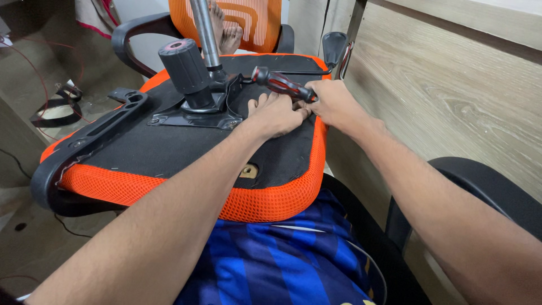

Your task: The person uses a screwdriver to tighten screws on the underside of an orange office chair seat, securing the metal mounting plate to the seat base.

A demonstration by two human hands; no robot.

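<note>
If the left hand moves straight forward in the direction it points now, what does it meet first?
Probably the black metal mechanism plate under the seat: the left hand points at it from close by, though depth is unclear.

An upturned orange mesh chair seat (pixel 186 152) lies across a person's lap. The right hand (pixel 337 104) grips a red-and-black screwdriver (pixel 282 85) near the seat's edge, while the left hand (pixel 276 114) rests on the black underside beside the metal tilt mechanism (pixel 197 107).

Bare forearms, blue striped shirt (pixel 271 265) with white trim.
</note>
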